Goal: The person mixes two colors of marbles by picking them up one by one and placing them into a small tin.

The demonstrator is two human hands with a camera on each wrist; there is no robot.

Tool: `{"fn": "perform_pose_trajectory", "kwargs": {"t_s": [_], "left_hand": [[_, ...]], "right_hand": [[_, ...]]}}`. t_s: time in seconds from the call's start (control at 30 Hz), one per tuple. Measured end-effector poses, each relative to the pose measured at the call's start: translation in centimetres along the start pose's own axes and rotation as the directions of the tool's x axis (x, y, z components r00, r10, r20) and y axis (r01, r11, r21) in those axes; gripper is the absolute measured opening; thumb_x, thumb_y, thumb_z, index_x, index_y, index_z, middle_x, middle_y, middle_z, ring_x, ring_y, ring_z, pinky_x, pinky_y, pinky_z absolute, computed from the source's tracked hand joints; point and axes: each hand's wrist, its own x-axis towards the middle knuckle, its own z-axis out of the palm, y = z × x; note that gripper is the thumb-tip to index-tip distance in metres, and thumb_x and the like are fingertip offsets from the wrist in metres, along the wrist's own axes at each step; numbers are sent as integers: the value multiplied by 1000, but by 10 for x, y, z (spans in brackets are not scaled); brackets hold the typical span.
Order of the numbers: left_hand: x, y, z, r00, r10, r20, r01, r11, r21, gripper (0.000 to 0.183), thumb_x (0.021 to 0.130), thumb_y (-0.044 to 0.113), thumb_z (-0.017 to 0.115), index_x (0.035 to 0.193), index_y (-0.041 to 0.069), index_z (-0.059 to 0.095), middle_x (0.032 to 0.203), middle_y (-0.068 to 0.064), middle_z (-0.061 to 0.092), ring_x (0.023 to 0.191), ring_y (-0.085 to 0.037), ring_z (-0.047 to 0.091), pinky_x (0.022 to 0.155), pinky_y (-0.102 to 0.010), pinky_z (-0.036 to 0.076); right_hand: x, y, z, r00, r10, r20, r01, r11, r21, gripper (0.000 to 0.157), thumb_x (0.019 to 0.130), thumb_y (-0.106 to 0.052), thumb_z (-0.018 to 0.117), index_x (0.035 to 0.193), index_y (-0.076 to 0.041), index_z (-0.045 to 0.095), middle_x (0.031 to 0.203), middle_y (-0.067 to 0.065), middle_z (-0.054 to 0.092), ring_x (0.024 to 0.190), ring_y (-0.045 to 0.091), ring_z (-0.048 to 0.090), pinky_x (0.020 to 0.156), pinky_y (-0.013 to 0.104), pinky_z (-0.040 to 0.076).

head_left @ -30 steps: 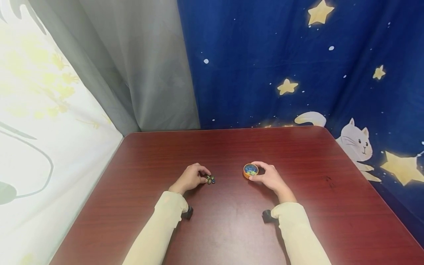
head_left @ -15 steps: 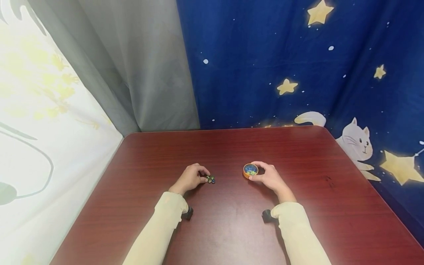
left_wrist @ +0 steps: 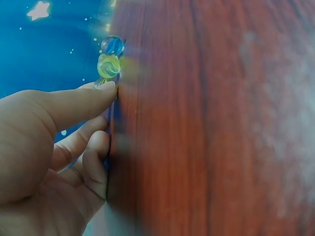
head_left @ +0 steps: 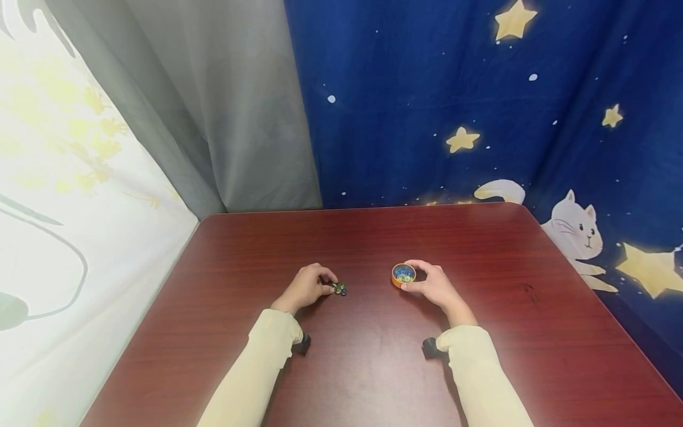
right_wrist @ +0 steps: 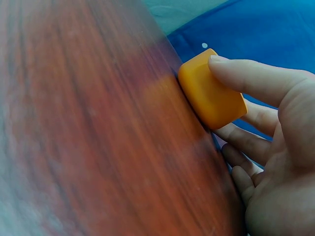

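Note:
My left hand (head_left: 309, 287) rests low over the table with thumb and index finger at a small cluster of glass marbles (head_left: 343, 291), seemingly pinching one at its near edge. In the left wrist view, a yellow-green marble (left_wrist: 109, 66) and a clear marble with blue swirls (left_wrist: 112, 45) sit just past the thumb tip; the fingers partly hide others. My right hand (head_left: 434, 287) holds a small round orange bowl (head_left: 396, 283) between thumb and fingers, at its right side. Blue and yellow-green marbles lie inside it. The right wrist view shows the bowl's smooth outer wall (right_wrist: 209, 93) standing on the table.
Both hands work over a dark red wood-grain table (head_left: 368, 367). Its far edge meets a grey curtain (head_left: 256, 107) and a blue star-patterned curtain (head_left: 395, 107). A pale curtain (head_left: 69, 237) hangs along the left. Black wrist devices (head_left: 303, 344) sit under both cuffs.
The marbles by my left fingertips have shifted slightly and sit closer together; the left fingertips drew in a little. The right hand and bowl stay put.

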Motion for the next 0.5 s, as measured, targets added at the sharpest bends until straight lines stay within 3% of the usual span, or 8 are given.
{"fn": "perform_pose_trajectory", "kwargs": {"t_s": [0.2, 0.5], "left_hand": [[3, -7, 0, 1000, -3, -13, 3, 1000, -16, 16, 76, 6, 82, 87, 15, 73, 80, 3, 56, 69, -11, 52, 65, -29, 45], [2, -8, 3, 999, -41, -24, 40, 997, -67, 16, 79, 5, 80, 87, 16, 72, 79, 5, 59, 67, -11, 54, 63, -29, 45]], "right_hand": [[2, -1, 2, 1000, 15, -7, -15, 1000, -3, 56, 74, -14, 84, 125, -9, 62, 119, 17, 57, 118, 34, 42, 101, 54, 30], [2, 2, 3, 1000, -24, -5, 24, 1000, 14, 55, 73, -11, 84, 124, -7, 63, 114, 14, 64, 110, 30, 54, 96, 48, 37]]}}
